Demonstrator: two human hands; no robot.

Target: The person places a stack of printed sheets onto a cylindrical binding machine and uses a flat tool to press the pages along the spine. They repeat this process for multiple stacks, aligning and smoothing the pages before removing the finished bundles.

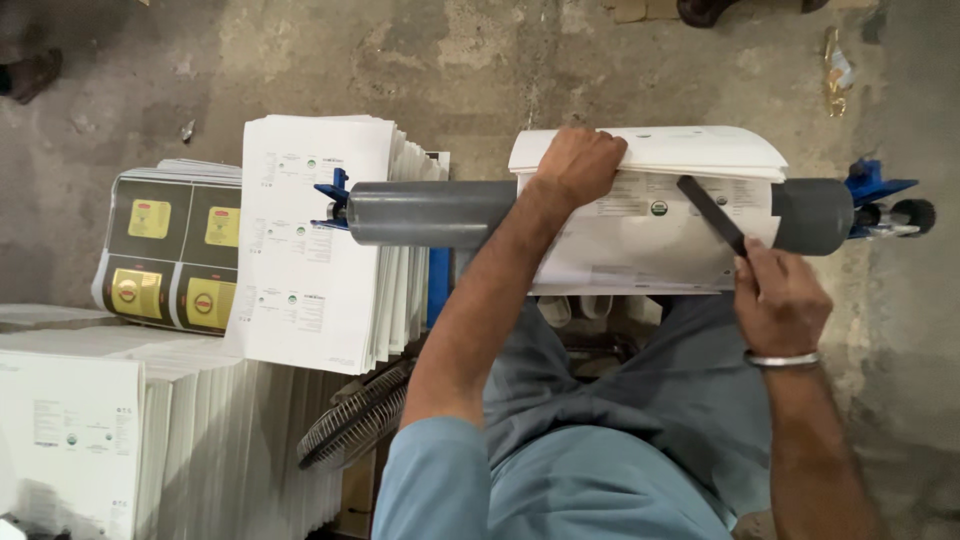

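A smooth grey cylindrical roller (430,213), matte like plastic pipe, runs across the view between blue metal brackets (868,183), with a small black wheel (913,214) at its far right end. Draped over the roller is a thick sheaf of white printed sheets (640,235), its glossy paper curving over the tube's round top and hanging down the near side. The left hand (577,163) presses on the upper edge of the sheaf, its grip curled tight over the layered paper edges. The right hand (780,300), a plain metal bangle (781,359) on its wrist, has its grip closed around the lower end of a flat, dark, narrow blade-like strip (710,213), which lies slanted against the paper face on the roller. To the left, a fanned stack of white sheets (315,240) rests beside a pile of dark sheets with yellow label shapes (170,250). Below sits a round wire fan guard (355,415) on rough, stained concrete floor (450,60).
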